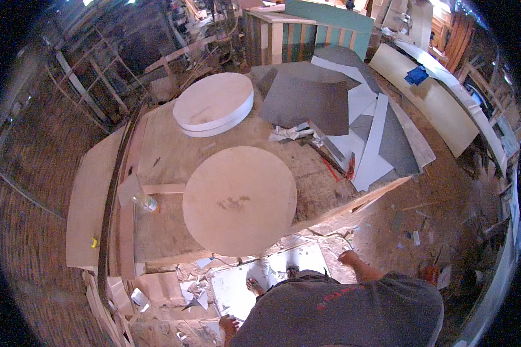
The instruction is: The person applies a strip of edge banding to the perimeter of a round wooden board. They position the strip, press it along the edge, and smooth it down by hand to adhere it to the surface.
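My left hand (228,325) hangs low beside my body, fingers loosely apart, with nothing seen in it. My right hand (348,258) is held out from my side, off the table's near edge; its fingers look curled in and I see nothing in them. Neither hand touches the worktable (162,243). Closest in front of me on it lies a round wooden disc (240,199) with dark smudges at its middle. Farther back sits a thicker round piece (214,104) with a white side.
Grey and white sheets (312,98) cover the table's far right, beside a red-handled tool (351,166). At left are a clear jar (145,202) and a yellow tape measure (94,243). Offcuts (197,298) and a white board (304,260) lie on the floor. A long panel (440,104) stands right.
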Available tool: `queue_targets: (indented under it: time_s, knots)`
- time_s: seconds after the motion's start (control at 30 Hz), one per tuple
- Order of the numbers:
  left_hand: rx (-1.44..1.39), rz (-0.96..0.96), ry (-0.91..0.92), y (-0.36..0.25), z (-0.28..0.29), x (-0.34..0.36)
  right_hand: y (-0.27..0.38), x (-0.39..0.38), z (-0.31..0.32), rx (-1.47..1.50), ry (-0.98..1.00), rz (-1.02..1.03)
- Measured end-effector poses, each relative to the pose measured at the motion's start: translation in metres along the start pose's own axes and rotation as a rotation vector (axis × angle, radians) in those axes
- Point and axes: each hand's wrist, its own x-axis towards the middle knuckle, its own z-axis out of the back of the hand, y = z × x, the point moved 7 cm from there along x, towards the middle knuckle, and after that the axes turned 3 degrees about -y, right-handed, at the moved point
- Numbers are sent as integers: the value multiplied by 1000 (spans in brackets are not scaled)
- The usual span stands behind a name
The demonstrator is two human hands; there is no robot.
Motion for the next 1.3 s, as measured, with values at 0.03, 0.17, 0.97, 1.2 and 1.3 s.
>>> queue_targets:
  time_s: [0.03,0.17,0.97,1.2,1.3]
  knots:
    - [33,-124,-55,10,9,-10,-2,-1,-13,59,18,14]
    - [296,-405,-256,42,-47,78,-121,53,53,590,-68,133]
    - [568,-663,-732,103,132,-28,136,52,0,-146,-19,967]
    - [511,-458,-717,84,253,-85,278,-1,-52,110,51,793]
    - [564,-486,-772,58,277,-100,338,-3,-61,136,125,538]
